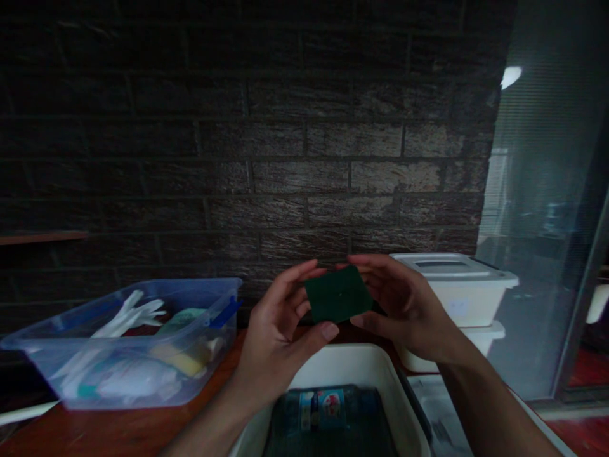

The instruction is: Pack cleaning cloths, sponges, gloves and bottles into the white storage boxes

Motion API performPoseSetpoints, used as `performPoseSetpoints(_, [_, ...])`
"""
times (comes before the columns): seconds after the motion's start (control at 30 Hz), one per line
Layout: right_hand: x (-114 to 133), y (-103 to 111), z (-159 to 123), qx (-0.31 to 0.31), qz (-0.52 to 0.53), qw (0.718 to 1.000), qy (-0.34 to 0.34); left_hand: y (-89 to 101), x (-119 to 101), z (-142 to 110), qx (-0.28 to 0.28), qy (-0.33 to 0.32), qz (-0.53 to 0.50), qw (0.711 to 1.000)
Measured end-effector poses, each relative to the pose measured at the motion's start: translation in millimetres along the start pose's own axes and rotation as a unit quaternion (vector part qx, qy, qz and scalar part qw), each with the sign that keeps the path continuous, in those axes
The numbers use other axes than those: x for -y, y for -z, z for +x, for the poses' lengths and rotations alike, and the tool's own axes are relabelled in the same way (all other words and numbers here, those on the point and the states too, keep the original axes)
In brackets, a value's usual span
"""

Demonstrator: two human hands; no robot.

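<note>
- Left hand [280, 327] and right hand [404, 304], both up in mid-air, palms facing each other, fingers half curled and thumbs low, and between them they've got the green piece [339, 295]!
- It's a small, flat, dark green thing, tilted a little, the left hand at one end, the right hand at the other, the right thumb against its lower corner
- Straight below, and well clear of the green piece, sits a white bin [366, 349], a bottle [328, 409] lying across inside it, label in blue, white and red
- Over on the left, a bluish clear tub [200, 341] on the reddish-brown table [221, 368], with white gloves [126, 317] draped in it and something yellow [181, 360] showing through the side
- Out to the right, just past the right hand, white lidded boxes [469, 298] stacked one on another
- Behind it all, a dark brick wall [304, 165], and a glass panel [533, 254] at the far right
</note>
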State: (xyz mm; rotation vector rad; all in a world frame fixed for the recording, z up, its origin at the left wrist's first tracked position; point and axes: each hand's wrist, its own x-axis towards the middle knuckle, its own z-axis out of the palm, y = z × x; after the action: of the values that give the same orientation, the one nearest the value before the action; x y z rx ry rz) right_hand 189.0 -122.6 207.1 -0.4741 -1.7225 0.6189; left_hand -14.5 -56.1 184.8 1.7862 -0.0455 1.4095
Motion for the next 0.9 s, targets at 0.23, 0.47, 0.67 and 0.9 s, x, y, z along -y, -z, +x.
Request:
performPoseSetpoints(0.23, [-4, -6, -2, 0.005, -0.095, 0.995, -0.001, -3.3, -1, 0, 0.011, -0.013, 0.037, 0.999])
performPoseSetpoints(0.47, [-9, -12, -2, -0.005, -0.079, 0.996, -0.028, -1.7, 0, 1, -0.028, -0.052, 0.123, 0.991])
performPoseSetpoints(0.67, [-8, -11, -2, -0.043, -0.010, 0.990, -0.134, 5.0, 1, 1, -0.054, 0.026, 0.119, 0.991])
performPoseSetpoints(0.9, [-7, -10, 1, -0.047, -0.029, 0.993, -0.104, 8.5, 12, -2, -0.075, 0.102, 0.030, 0.991])
